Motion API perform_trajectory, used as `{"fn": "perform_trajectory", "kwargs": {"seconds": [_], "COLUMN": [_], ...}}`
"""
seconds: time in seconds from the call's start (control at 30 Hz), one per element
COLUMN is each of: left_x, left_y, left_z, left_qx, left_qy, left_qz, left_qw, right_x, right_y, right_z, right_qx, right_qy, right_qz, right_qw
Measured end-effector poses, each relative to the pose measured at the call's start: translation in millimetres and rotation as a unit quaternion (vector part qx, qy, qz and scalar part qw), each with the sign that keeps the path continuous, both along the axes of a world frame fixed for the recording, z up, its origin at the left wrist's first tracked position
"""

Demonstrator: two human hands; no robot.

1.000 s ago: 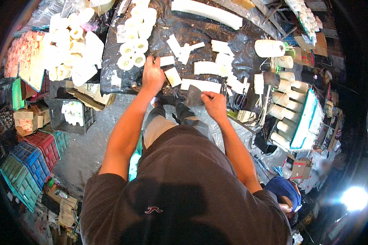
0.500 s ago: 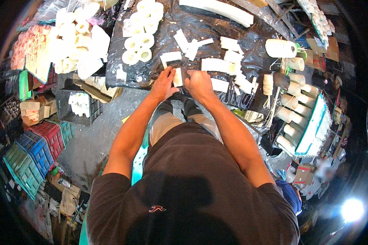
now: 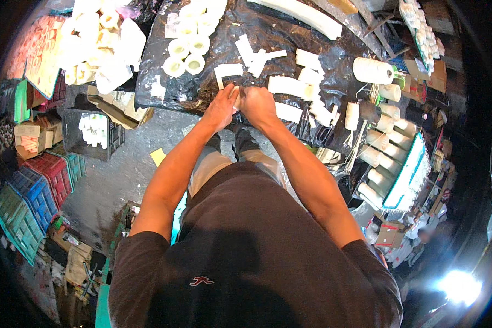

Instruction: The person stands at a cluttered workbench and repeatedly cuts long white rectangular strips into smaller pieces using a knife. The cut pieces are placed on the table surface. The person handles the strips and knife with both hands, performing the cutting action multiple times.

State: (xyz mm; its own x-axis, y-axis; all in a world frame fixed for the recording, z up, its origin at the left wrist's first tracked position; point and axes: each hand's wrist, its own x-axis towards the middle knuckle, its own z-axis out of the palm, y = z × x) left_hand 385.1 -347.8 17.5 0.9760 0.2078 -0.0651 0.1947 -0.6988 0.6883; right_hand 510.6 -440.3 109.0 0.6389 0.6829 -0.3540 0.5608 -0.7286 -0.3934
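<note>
White pieces (image 3: 287, 86), black sheet (image 3: 287, 42), red crate (image 3: 50, 170)

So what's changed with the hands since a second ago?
The right hand has moved left, close beside the left hand, which has come rightward and nearer the body. A pale piece now shows between them. The dark blade the right hand held no longer shows. The white hollow cylinders and long curved slab stayed put.

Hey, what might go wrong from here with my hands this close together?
Your left hand and right hand nearly meet, so fingers could get pinched. The white slab beside your right hand lies near the front edge of the table; a nudge might tip it off. The pale strip just beyond your fingers could get knocked aside.
</note>
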Motion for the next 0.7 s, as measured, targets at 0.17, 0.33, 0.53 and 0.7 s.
{"fn": "perform_trajectory", "kwargs": {"seconds": [0.17,0.33,0.53,0.7], "left_x": [-5,-12,-8,-9], "left_y": [2,8,6,7], "left_z": [-2,0,-4,-10], "left_qx": [-0.061,-0.171,-0.117,-0.095], "left_qy": [-0.016,0.001,0.007,-0.024], "left_qz": [0.036,0.070,0.060,0.043], "left_qw": [0.997,0.983,0.991,0.994], "right_x": [13,10,-8,-16], "right_y": [-14,-19,0,7], "right_z": [-2,17,24,12], "right_qx": [0.022,0.028,0.035,-0.001], "right_qy": [-0.003,0.032,-0.002,0.001], "right_qz": [-0.033,-0.044,0.003,-0.014], "right_qw": [0.999,0.998,0.999,1.000]}}
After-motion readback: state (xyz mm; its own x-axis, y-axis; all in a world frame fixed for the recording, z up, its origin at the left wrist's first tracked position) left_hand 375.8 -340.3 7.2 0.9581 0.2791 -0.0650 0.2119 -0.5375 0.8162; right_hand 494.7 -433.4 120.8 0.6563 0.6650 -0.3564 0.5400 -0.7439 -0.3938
